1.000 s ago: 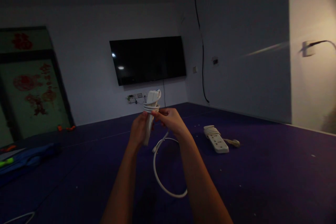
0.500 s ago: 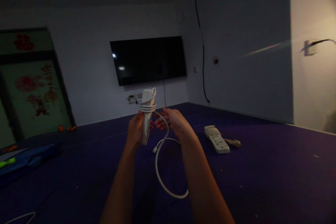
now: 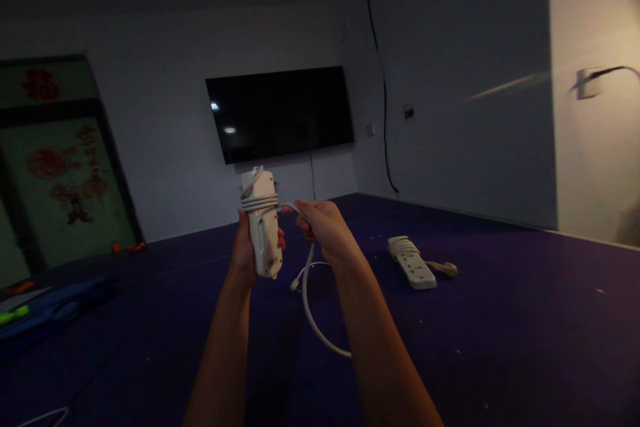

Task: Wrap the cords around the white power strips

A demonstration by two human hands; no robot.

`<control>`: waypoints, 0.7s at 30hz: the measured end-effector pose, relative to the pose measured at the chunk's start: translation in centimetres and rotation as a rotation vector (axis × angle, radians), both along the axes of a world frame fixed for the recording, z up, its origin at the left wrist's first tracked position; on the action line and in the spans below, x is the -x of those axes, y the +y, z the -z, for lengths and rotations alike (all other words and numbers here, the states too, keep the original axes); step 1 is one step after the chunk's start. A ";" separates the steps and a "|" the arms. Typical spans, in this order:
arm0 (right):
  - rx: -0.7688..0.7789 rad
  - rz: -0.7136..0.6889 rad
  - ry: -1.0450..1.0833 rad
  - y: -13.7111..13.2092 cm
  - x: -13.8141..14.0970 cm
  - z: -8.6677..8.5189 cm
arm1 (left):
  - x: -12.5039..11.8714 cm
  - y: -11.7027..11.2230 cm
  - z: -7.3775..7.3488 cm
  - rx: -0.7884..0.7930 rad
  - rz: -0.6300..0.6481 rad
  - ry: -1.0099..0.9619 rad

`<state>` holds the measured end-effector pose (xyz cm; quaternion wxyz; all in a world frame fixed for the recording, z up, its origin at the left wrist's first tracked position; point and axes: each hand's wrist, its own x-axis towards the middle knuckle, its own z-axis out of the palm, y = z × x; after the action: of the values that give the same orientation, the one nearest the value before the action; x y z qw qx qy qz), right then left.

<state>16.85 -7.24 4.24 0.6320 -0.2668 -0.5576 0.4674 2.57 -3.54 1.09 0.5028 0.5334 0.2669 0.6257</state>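
My left hand (image 3: 243,247) is closed around the lower half of a white power strip (image 3: 266,243), held upright with its back side towards me. Several turns of white cord (image 3: 260,201) wrap the strip's upper half. Just right of the strip, my right hand (image 3: 323,223) pinches the cord where it leaves the wraps. From there the loose cord (image 3: 320,333) hangs in a curve behind my right forearm. Its plug (image 3: 295,285) lies on the purple surface below the hands.
A second white power strip (image 3: 417,270), its cord wound round one end, lies on the purple surface (image 3: 500,320) to the right. Blue cloth (image 3: 65,300) with a yellow-green item lies at left. Another white cable (image 3: 55,413) shows at bottom left. A television (image 3: 283,117) hangs on the wall.
The power strip has turned from edge-on to show its broad back and shifted slightly left. My right hand has closed on the cord, which now runs taut from the wraps to the fingers.
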 end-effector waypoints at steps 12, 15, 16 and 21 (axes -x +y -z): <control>-0.205 0.052 -0.244 0.4 0.5 0.2 | -0.8 0.6 0.4 -0.229 -0.436 0.161; -0.180 -0.015 -0.263 0.5 0.9 0.3 | -0.8 0.6 0.6 -0.350 -0.569 0.194; -0.177 -0.031 -0.267 0.6 1.1 0.4 | -0.8 0.6 0.7 -0.381 -0.623 0.212; -0.201 -0.078 -0.307 1.1 1.6 0.8 | -0.7 1.2 1.2 -0.421 -0.734 0.261</control>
<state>15.20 -6.17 3.43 0.5445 -0.2487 -0.7013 0.3871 3.23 -2.30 -0.12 0.0898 0.5685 0.3669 0.7308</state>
